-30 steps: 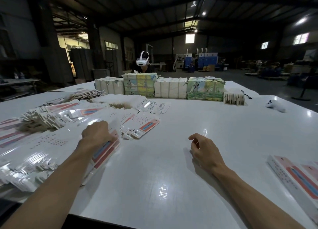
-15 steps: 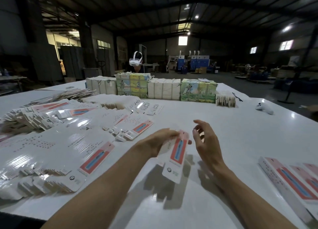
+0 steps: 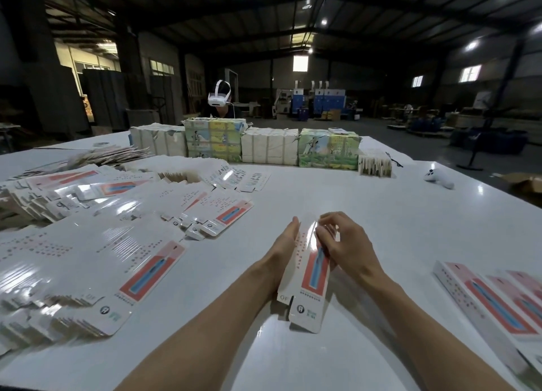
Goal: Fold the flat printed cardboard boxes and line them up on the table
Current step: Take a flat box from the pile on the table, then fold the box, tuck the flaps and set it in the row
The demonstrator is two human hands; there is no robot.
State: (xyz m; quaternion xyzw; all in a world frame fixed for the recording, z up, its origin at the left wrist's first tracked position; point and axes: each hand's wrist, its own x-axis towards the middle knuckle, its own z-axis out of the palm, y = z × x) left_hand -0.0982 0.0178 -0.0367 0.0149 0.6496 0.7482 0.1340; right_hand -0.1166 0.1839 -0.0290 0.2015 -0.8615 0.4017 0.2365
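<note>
I am looking down at a white table, taking things from left to right around the box I am working in the middle. Left of the box, flat blanks are lying fanned out in overlapping heaps, glossy white with rows of small print too blurred for me to read. The nearest blank is showing a red panel with a blue strip down it, and a round dark logo on its rounded end tab.

My left hand is pressing flat-palmed along the left edge of the box, fingers straight, bracing rather than clenching. The box is sitting between both hands just above the table, long and narrow, its near end pointing toward me. I am reading "OF" or something like it on the small near flap; beside it, the round logo and some greenish letters I cannot make out. Its top face is carrying the same red panel with the blue strip, and pink print is running down its left side. My right hand is pinching the upper right edge of the box with curled fingertips.

Right of the box, finished boxes are lying side by side. Beyond the box, bundled stacks are forming a row, two printed with green and yellow pictures. Behind them a person is wearing a white headset.
</note>
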